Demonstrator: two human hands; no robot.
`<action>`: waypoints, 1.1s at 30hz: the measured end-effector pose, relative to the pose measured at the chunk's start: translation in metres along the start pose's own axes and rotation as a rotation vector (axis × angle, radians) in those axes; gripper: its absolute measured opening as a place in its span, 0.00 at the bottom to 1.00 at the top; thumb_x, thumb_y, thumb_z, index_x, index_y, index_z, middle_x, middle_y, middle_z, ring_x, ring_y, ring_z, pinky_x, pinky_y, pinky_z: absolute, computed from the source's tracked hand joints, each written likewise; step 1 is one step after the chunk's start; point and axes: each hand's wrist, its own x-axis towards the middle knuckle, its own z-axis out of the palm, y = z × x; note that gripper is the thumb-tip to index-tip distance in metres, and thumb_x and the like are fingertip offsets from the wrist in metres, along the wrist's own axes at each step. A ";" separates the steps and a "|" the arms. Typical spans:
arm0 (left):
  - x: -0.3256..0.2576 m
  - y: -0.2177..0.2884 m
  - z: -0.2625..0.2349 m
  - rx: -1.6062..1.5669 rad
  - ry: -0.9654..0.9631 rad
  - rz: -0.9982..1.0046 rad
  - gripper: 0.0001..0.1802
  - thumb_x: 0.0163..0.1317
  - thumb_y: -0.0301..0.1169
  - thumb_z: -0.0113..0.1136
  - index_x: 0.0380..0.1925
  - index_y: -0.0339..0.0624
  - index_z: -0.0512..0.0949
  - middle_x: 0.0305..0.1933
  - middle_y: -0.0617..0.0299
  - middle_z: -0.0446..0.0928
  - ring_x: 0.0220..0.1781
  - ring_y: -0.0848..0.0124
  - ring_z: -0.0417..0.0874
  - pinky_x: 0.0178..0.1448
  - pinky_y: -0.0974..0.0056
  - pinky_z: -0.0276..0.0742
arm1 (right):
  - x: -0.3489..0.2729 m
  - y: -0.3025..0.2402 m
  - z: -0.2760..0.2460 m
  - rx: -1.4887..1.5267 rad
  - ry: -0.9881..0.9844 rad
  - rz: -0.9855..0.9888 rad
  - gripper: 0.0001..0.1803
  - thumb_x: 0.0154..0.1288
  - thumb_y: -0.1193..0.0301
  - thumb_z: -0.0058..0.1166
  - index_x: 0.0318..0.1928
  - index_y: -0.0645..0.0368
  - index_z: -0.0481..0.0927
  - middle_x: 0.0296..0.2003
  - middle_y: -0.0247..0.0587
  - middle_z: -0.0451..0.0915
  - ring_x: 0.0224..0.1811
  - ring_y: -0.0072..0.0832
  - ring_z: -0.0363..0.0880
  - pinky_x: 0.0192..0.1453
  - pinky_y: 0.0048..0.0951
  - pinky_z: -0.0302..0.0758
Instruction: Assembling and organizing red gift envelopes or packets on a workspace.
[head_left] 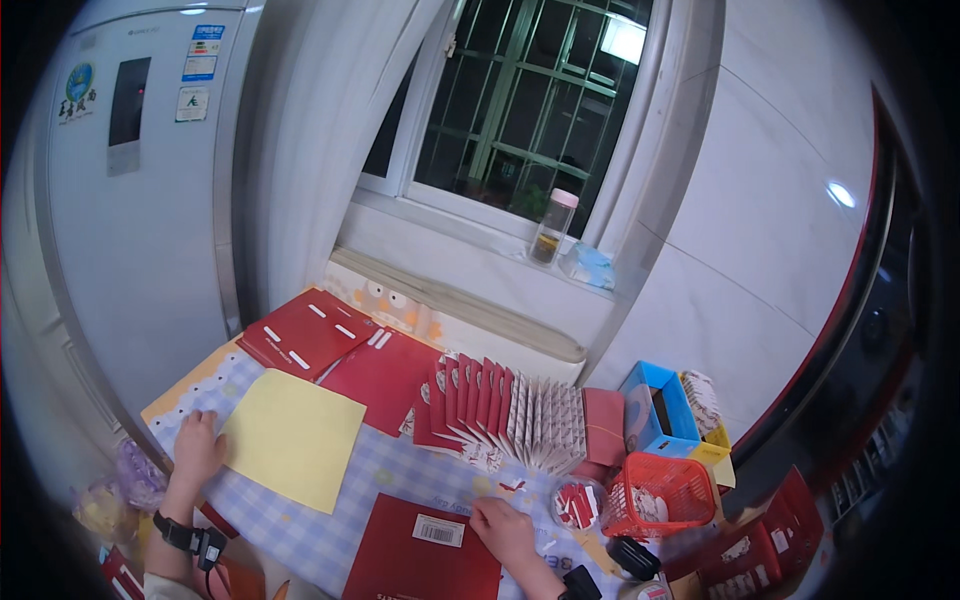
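My left hand [200, 448] rests on the blue checked tablecloth [385, 465], by the left edge of a plain yellow sheet [295, 435]. Its fingers lie fairly flat, holding nothing. At the table's near edge is a dark red paper packet [410, 555] with a white barcode label [439, 530]. Over the packet's upper right corner, my right hand [507, 530] has its fingers curled closed; whatever may be between them is hidden. Beyond the hands, a fanned row of folded red and patterned paper packets [500, 410] stands on the cloth.
Flat red packets [310, 330] lie at the back left. To the right are a round clear tub [577, 503] of small red and white pieces, an orange-red plastic basket [660, 490] and a blue box [660, 415]. A bottle [553, 228] stands on the windowsill.
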 end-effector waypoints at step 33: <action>-0.013 0.205 0.112 -1.104 -1.571 -0.196 0.08 0.54 0.32 0.57 0.31 0.40 0.78 0.26 0.68 0.73 0.20 0.86 0.63 0.20 0.81 0.52 | 0.000 -0.005 -0.001 -0.289 0.017 -0.483 0.11 0.46 0.70 0.52 0.35 0.52 0.78 0.37 0.24 0.77 0.30 0.14 0.72 0.30 0.15 0.63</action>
